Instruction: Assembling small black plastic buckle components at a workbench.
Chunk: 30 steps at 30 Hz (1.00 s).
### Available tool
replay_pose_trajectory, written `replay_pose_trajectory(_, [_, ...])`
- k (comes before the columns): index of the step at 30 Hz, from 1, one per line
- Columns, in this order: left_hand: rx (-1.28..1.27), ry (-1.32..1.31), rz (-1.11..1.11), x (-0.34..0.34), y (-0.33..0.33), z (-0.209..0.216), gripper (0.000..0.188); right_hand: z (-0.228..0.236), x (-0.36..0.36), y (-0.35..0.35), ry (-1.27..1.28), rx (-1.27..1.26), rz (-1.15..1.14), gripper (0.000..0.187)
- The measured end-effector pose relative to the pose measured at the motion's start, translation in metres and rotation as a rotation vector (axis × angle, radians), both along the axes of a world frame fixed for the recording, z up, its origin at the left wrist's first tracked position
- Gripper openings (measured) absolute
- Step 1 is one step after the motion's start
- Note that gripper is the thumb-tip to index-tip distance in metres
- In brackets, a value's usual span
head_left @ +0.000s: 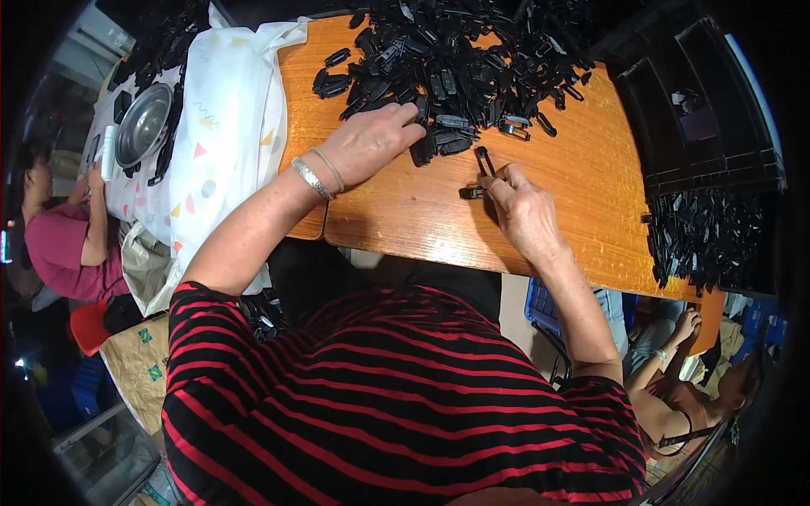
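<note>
Two bare hands work at a wooden bench (380, 215). The right hand (525, 207), right of centre, pinches one slim black plastic clip (483, 158) between thumb and fingers. That clip stands just above the centre of the frame; its long axis runs nearly up and down the frame, with the free end pointing to the top and leaning slightly left. One short black piece (471, 193) sits just beside the fingertips; whether it is also gripped, I cannot tell.

The left hand (371, 142), upper centre, has its fingers bent at the near edge of a heap of black plastic parts (447, 76), too many to count; its fingertips are partly hidden, so whether they grip one is unclear. Two bracelets (314, 175) circle that wrist.

A second heap (700, 236) of black parts lies at the right. One round metal bowl (143, 126) is at upper left, its shiny inside showing. One blue crate (540, 305) sits below the bench at lower right, contents hidden. Two other people are partly visible, one at each side.
</note>
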<state>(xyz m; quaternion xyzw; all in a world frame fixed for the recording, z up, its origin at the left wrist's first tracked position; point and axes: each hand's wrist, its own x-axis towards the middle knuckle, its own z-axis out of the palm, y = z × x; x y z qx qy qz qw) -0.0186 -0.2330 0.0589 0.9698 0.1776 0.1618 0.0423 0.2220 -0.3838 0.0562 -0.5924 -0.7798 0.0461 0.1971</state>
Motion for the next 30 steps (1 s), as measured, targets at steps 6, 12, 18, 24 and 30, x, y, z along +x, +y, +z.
replay_pose_trajectory(6, [0.093,0.039,-0.047,0.013,0.007,-0.007,0.007,-0.007,0.003,0.006,-0.011,-0.083,0.007,0.021])
replay_pose_trajectory(12, [0.101,-0.033,-0.111,0.016,0.012,-0.018,0.004,-0.001,0.005,0.011,0.026,-0.070,-0.058,0.015])
replay_pose_trajectory(18, [-0.157,-0.096,-0.103,0.009,-0.003,-0.017,0.006,-0.005,0.018,0.003,-0.015,-0.091,-0.105,0.014])
replay_pose_trajectory(24, [-0.274,-0.134,-0.033,0.001,-0.027,-0.003,0.014,-0.008,0.020,-0.007,0.020,-0.090,-0.133,0.019])
replay_pose_trajectory(30, [-0.163,-0.094,-0.187,0.004,-0.046,-0.012,0.019,-0.004,0.022,-0.010,-0.041,-0.182,-0.092,0.021])
